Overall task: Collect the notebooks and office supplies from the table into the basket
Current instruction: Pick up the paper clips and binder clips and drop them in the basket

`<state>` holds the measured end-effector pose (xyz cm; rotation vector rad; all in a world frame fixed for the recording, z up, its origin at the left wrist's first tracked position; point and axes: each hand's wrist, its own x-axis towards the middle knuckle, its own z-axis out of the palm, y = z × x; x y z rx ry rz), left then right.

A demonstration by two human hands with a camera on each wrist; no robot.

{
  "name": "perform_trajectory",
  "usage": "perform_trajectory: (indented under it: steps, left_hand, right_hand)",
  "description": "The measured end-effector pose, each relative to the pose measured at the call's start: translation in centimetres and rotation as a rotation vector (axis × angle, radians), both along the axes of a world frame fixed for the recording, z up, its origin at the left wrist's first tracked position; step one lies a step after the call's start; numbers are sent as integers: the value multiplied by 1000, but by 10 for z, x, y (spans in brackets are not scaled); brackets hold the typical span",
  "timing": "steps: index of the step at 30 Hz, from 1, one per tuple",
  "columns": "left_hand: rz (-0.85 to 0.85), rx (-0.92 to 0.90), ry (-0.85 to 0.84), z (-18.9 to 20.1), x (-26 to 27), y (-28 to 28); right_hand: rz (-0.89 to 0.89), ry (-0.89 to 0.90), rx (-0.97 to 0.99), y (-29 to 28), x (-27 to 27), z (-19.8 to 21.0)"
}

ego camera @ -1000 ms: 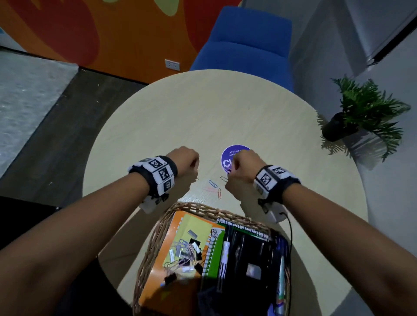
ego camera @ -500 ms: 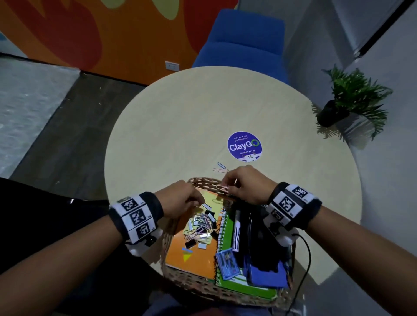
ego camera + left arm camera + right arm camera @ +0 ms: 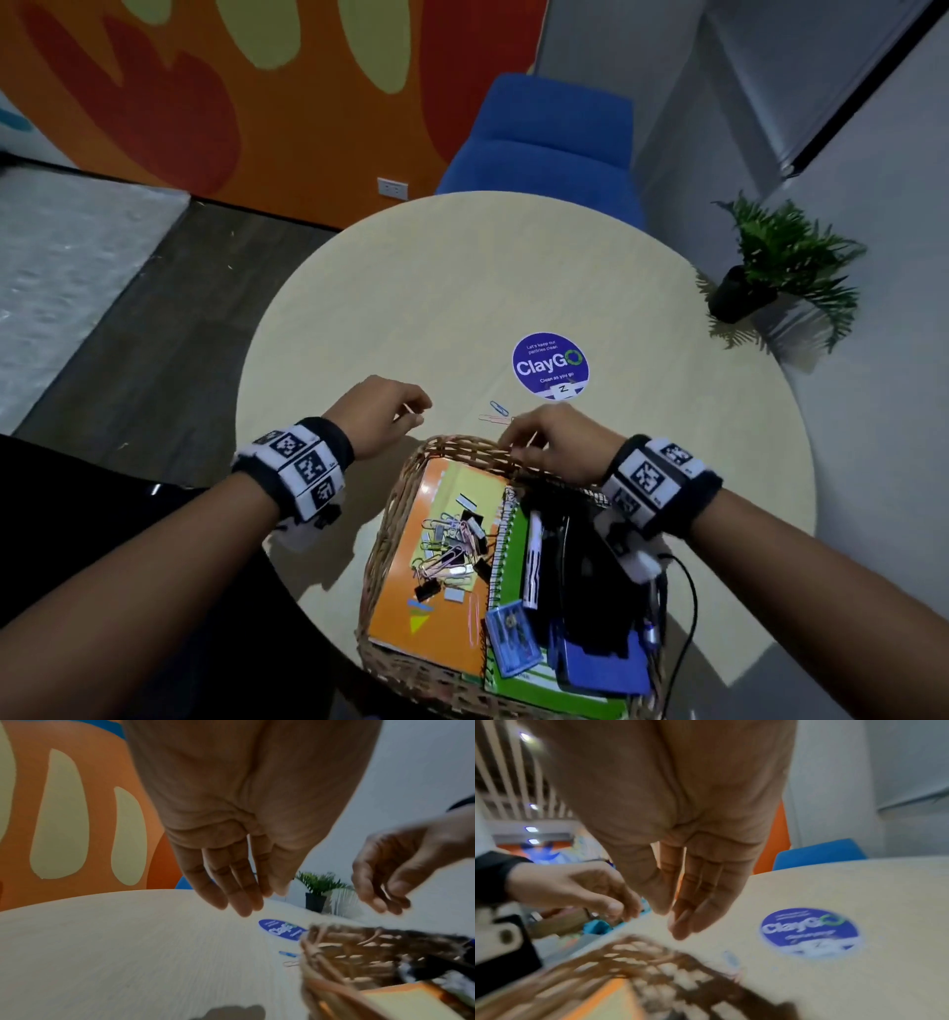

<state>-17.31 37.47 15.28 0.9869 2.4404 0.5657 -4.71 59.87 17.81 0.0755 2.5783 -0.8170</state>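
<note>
A wicker basket (image 3: 452, 446) at six o'clock on the round surface (image 3: 462, 288) already holds notebooks (image 3: 411, 606) and clips. Two paper clips (image 3: 497, 413) lie just beyond its rim, toward twelve o'clock. Both the left hand (image 3: 382, 419) and the right hand (image 3: 557, 447) hover with grip apart, holding nothing. Best approach, likely: pinch each clip flat with the fingertips, then lift it over the rim.

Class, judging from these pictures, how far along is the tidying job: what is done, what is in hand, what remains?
Done: the notebooks, clips and other supplies lie in the basket. In hand: both the left hand and right hand are open, holding nothing. Left: a blue paper clip and a pink paper clip on the table.
</note>
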Motion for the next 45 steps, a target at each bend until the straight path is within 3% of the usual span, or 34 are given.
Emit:
perform_trajectory:
  steps: [2,5,11,16,26,34,41,45]
  left_hand:
    - [-34,-68,44,-4,-14,19]
    - [-99,-176,54,-13,-33,52]
    - [-203,-354,-59,-47,-42,104]
    - [-248,-332,-81,-63,-38,128]
    - [-349,-425,-31,-68,-33,139]
    - [-357,-412,-8,-71,-24,149]
    - [-404,-484,64,-62,-20,153]
    - [-377,-447,44,-46,-30,136]
  right_hand:
    - [-11,33,118,23,-19,0]
    - [137,-15,384,43,-43,-7]
    - [447,-9,525,50,-70,-53]
    - [542,45,430,57,-70,-85]
    - [332,-8,325,67,-67,-91]
    - [144,7,293,66,-66,-64]
    - [71,100,273,67,-42,19]
    - [41,89,143,44,-16,54]
